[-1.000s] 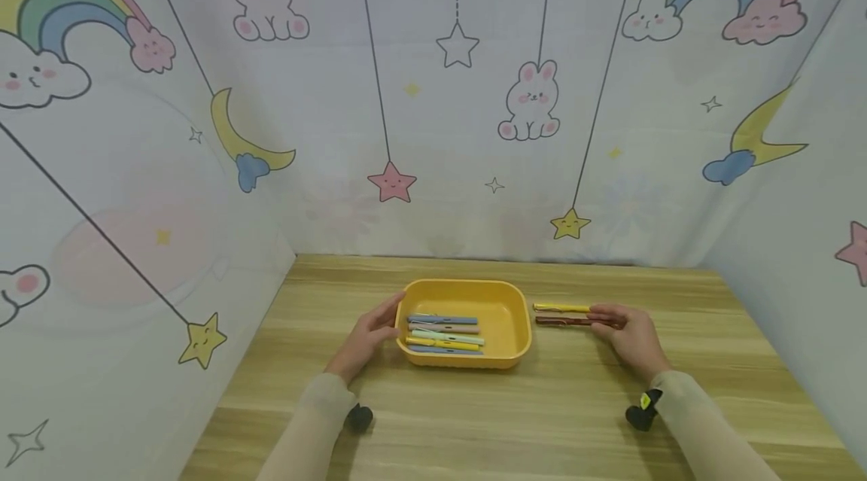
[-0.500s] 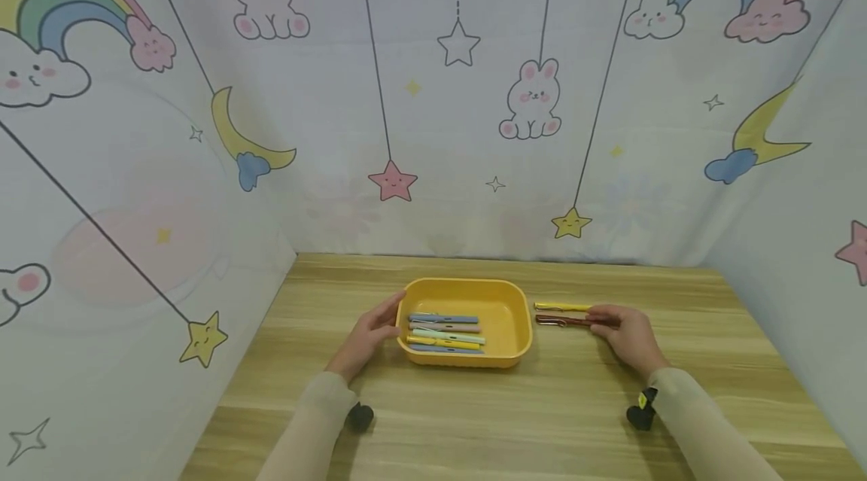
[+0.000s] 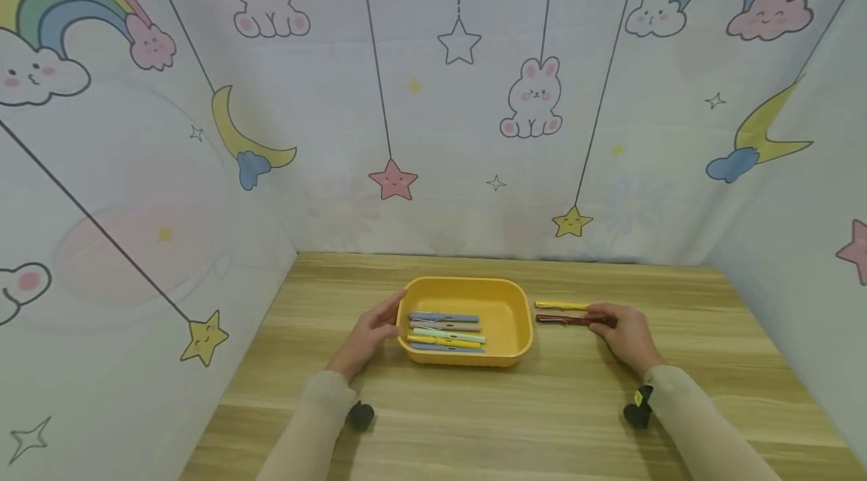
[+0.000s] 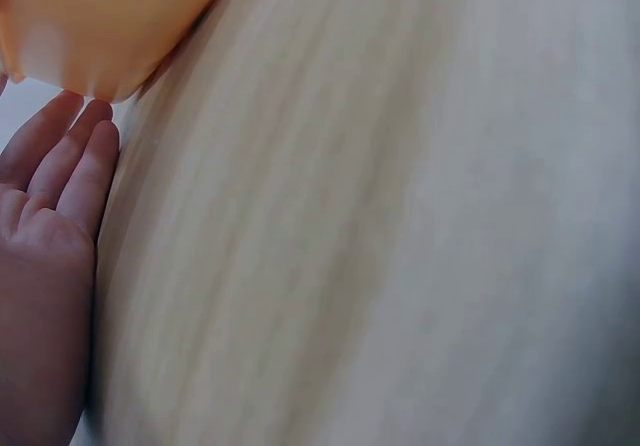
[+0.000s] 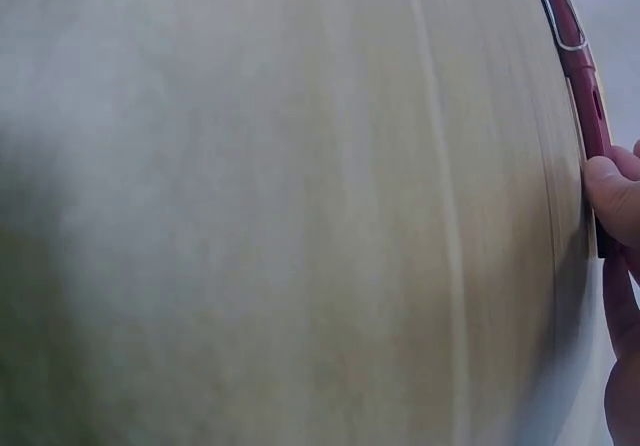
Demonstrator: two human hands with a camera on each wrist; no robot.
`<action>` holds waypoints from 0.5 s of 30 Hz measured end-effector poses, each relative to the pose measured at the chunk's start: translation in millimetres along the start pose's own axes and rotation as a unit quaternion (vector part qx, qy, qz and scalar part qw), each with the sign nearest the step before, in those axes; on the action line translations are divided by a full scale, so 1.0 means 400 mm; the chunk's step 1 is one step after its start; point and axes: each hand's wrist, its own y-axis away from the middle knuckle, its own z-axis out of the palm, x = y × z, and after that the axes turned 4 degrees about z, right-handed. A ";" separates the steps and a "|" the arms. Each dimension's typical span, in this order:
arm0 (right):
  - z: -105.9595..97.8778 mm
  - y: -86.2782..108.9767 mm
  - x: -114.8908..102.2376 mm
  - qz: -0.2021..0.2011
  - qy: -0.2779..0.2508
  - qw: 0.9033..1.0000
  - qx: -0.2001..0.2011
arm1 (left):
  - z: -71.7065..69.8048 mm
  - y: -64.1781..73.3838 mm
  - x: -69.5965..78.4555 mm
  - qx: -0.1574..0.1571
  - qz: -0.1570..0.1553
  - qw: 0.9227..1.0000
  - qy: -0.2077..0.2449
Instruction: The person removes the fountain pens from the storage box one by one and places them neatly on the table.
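Note:
My left hand (image 3: 366, 336) rests against the left end of a yellow plastic tray (image 3: 521, 315), fingers and thumb at its rim in the head view. In the left wrist view, several fairly straight fingers (image 4: 88, 176) reach to the tray's wall (image 4: 110, 36). Right of the tray, my right hand (image 3: 628, 334) pinches the right end of a dark red pen (image 3: 562, 321) between thumb and fingers. The pen (image 5: 585, 96) shows its metal clip in the right wrist view. Just beyond it lies a yellow pen (image 3: 561, 306), its right end hidden behind my fingers.
Inside the tray, at its left, several pens lie side by side: blue ones, a pinkish one, a mint green pen (image 3: 447, 335) and a yellow pen (image 3: 460, 344). The wooden table (image 3: 488, 421) meets a printed cloth wall (image 3: 447, 232) at the back and sides.
The dark red pen has turned slightly in my right hand, its clip showing more on the near side. My left hand stays at the tray.

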 end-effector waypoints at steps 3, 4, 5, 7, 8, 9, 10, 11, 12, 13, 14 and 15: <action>0.000 0.000 -0.002 0.004 -0.003 1.000 -0.002 | 0.000 -0.001 0.000 0.002 -0.002 1.000 0.000; -0.001 -0.001 -0.002 0.006 -0.004 1.000 -0.003 | 0.000 -0.001 0.001 0.001 0.000 1.000 -0.002; -0.002 0.000 -0.003 0.008 -0.003 1.000 -0.005 | 0.000 -0.001 0.001 0.001 -0.001 1.000 -0.001; -0.003 0.000 -0.003 0.012 -0.004 1.000 -0.007 | 0.000 -0.001 0.001 0.000 0.001 1.000 -0.002; -0.003 0.000 -0.003 0.013 -0.005 1.000 -0.008 | 0.000 -0.001 0.001 -0.002 0.002 1.000 -0.002; -0.003 -0.001 -0.003 0.014 -0.006 1.000 -0.008 | 0.000 -0.001 0.001 -0.002 0.003 1.000 -0.002; -0.003 -0.001 -0.002 0.014 -0.006 1.000 -0.008 | -0.001 -0.001 0.001 -0.003 0.004 1.000 -0.002; -0.003 -0.001 -0.001 0.014 -0.006 1.000 -0.008 | -0.001 -0.001 0.000 -0.004 0.005 1.000 0.000; -0.003 -0.001 0.000 0.015 -0.006 1.000 -0.008 | -0.001 -0.001 -0.001 -0.005 0.006 1.000 0.000; -0.003 -0.001 0.000 0.015 -0.006 1.000 -0.008 | -0.001 -0.001 -0.001 -0.005 0.006 1.000 0.002; -0.003 -0.001 0.001 0.016 -0.006 1.000 -0.009 | -0.001 -0.001 -0.001 -0.006 0.006 1.000 0.002; -0.002 -0.001 0.002 0.017 -0.006 1.000 -0.009 | -0.001 -0.001 -0.002 -0.006 0.005 1.000 0.003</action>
